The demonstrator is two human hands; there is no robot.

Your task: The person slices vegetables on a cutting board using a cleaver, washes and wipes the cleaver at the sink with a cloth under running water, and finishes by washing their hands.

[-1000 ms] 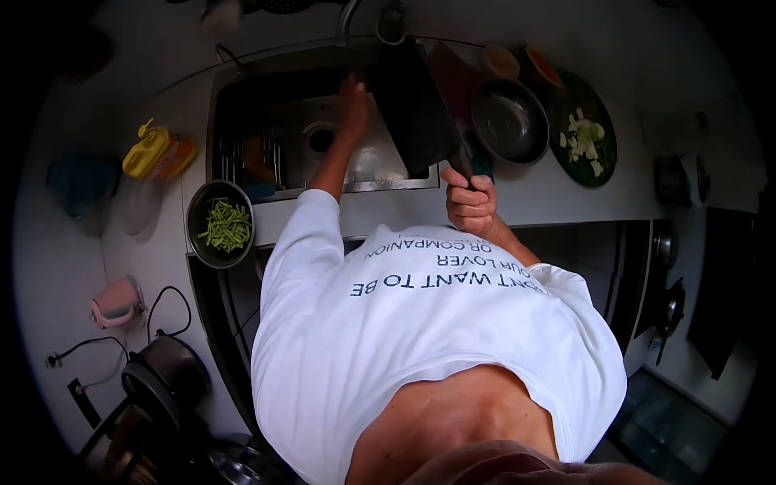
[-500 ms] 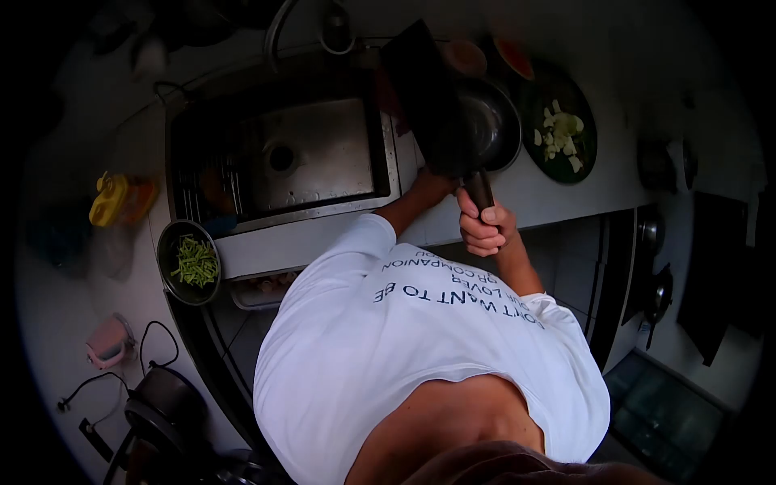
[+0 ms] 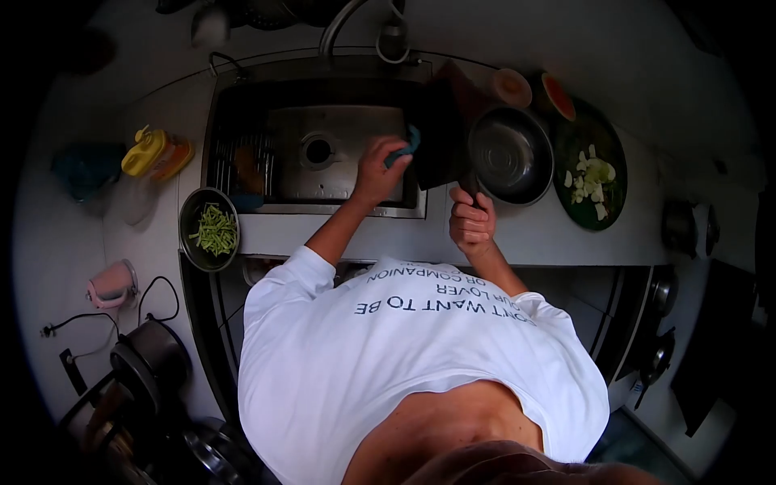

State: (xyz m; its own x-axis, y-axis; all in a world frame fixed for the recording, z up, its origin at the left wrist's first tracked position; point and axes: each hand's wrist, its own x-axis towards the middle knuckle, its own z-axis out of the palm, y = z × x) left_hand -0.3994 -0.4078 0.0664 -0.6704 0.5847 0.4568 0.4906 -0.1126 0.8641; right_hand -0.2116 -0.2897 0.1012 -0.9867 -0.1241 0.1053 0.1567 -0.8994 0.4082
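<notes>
My right hand is closed round the handle of a wide, dark cleaver, whose blade points away from me, over the sink's right edge. Its outline partly merges with the dark background. Over the right part of the steel sink, my left hand grips a blue-green cloth close to the blade's left side. A dark round pan lies just right of the cleaver.
A green board with pale cut pieces is at the right, near a cut red fruit. Left of the sink are a bowl of green beans and a yellow bottle. A faucet rises behind the sink.
My left hand went from the sink to beside the cleaver's handle, then came back over the sink with the blue-green cloth. My right hand keeps its grip; the blade has shifted relative to the pan.
</notes>
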